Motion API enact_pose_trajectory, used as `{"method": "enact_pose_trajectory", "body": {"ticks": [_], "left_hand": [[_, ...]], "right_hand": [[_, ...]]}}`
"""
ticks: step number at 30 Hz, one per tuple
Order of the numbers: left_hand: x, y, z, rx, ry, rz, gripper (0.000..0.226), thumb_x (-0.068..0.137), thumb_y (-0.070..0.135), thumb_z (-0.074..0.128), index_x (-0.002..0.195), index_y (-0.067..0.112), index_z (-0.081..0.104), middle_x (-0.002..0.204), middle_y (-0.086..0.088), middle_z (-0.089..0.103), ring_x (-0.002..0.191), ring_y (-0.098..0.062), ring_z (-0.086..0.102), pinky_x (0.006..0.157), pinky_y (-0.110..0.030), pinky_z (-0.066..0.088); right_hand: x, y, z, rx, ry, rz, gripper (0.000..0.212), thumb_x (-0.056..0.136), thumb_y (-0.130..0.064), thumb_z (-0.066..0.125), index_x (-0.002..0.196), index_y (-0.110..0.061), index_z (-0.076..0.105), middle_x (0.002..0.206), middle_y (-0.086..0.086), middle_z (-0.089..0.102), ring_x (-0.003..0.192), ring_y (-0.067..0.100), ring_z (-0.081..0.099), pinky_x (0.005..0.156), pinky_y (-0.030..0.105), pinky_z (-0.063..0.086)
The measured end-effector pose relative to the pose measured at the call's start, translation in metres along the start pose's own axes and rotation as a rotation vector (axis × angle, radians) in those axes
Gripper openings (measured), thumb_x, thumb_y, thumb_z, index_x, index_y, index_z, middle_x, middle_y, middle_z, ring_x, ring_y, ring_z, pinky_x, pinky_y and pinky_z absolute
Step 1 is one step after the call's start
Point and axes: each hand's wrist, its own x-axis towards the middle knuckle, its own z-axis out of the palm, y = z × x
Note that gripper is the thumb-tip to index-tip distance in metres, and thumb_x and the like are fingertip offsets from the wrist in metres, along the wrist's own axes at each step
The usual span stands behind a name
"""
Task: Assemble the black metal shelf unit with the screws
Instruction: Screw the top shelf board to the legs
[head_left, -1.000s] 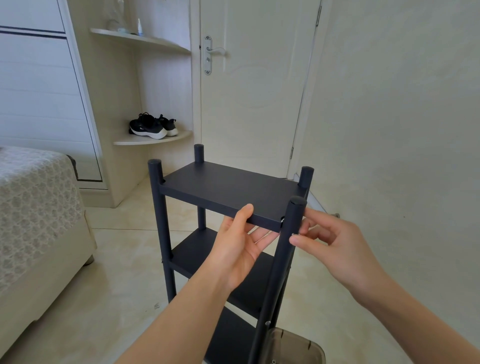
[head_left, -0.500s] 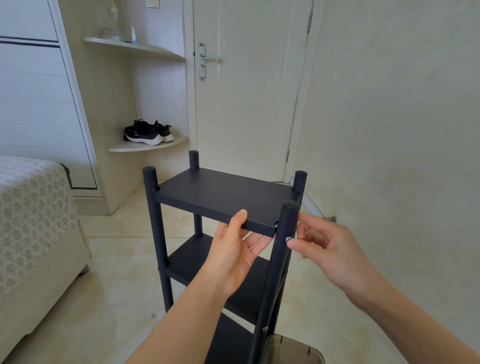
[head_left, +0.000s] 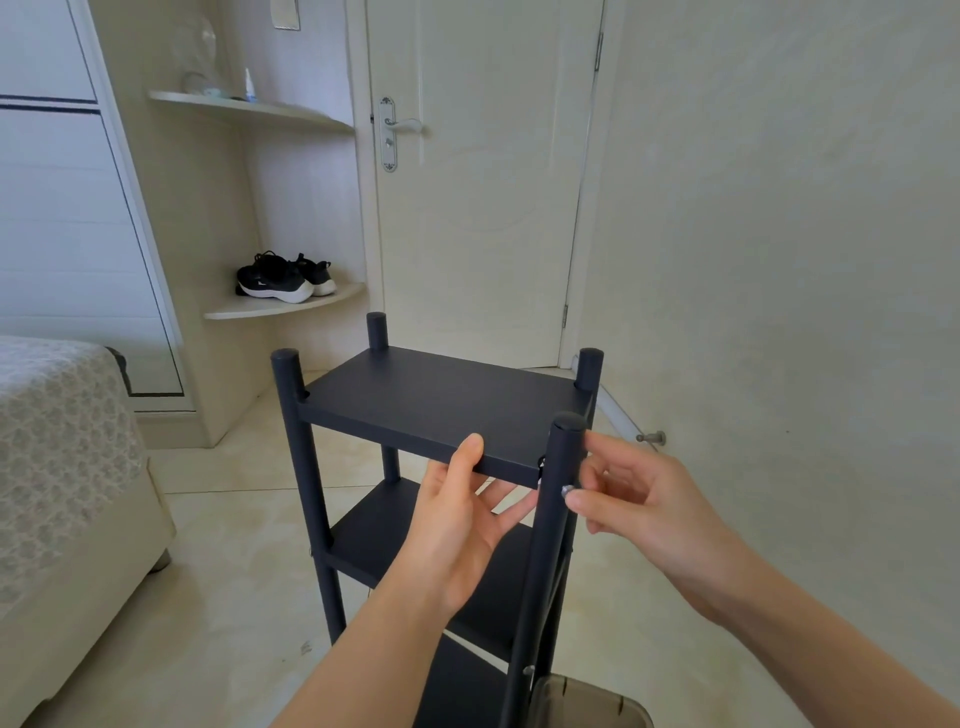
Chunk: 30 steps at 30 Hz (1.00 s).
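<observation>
Shelf unit (head_left: 307, 467) | left hand (head_left: 457, 525) fingers (head_left: 468, 460) clamp top shelf (head_left: 441, 400) | right hand (head_left: 649, 509) fingers (head_left: 589, 503) pinch screw (head_left: 567, 489) | bed (head_left: 62, 467) left

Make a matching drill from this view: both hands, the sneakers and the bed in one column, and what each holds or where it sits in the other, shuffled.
1 left hand
2 right hand
3 sneakers
4 bed

A on the lower wall shelf
B grips the front edge of the top board
C at the left edge of the view
D pinches a screw beside the near right post

Pairs: 1-B, 2-D, 3-A, 4-C
</observation>
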Motion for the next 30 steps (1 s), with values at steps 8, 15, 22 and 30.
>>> {"method": "enact_pose_trajectory", "body": {"ticks": [8,15,22,30], "left_hand": [[0.004,0.001,0.005,-0.002,0.066,0.009,0.023,0.101,0.028,0.061,0.117,0.014,0.053,0.113,-0.02,0.073,0.107,-0.035,0.072,0.08,-0.043,0.062],[0.004,0.003,0.005,-0.019,0.089,-0.023,0.023,0.1,0.026,0.062,0.118,0.013,0.054,0.113,-0.021,0.073,0.107,-0.036,0.072,0.074,-0.038,0.062],[0.001,0.002,0.002,-0.003,0.083,-0.029,0.028,0.1,0.027,0.062,0.122,0.011,0.056,0.111,-0.019,0.074,0.108,-0.032,0.072,0.074,-0.035,0.062],[-0.002,0.005,0.004,0.012,0.062,-0.026,0.04,0.101,0.029,0.06,0.134,0.007,0.053,0.122,-0.021,0.07,0.114,-0.032,0.069,0.08,-0.036,0.061]], "right_hand": [[0.002,0.002,0.002,0.099,0.016,0.021,0.038,0.09,-0.001,0.066,0.111,-0.033,0.073,0.084,-0.002,0.056,0.081,0.017,0.067,0.077,0.035,0.06],[0.006,0.009,0.004,0.046,0.049,-0.05,0.031,0.091,-0.001,0.065,0.107,-0.027,0.071,0.079,-0.012,0.058,0.079,0.014,0.068,0.072,0.029,0.06],[0.004,0.011,0.006,-0.044,0.068,-0.092,0.045,0.09,-0.006,0.067,0.107,-0.047,0.069,0.087,-0.01,0.057,0.079,0.014,0.067,0.069,0.025,0.057],[0.0,0.003,0.006,-0.084,0.056,-0.025,0.033,0.091,-0.011,0.066,0.111,-0.038,0.069,0.09,-0.001,0.056,0.078,0.013,0.066,0.077,0.031,0.059]]}}
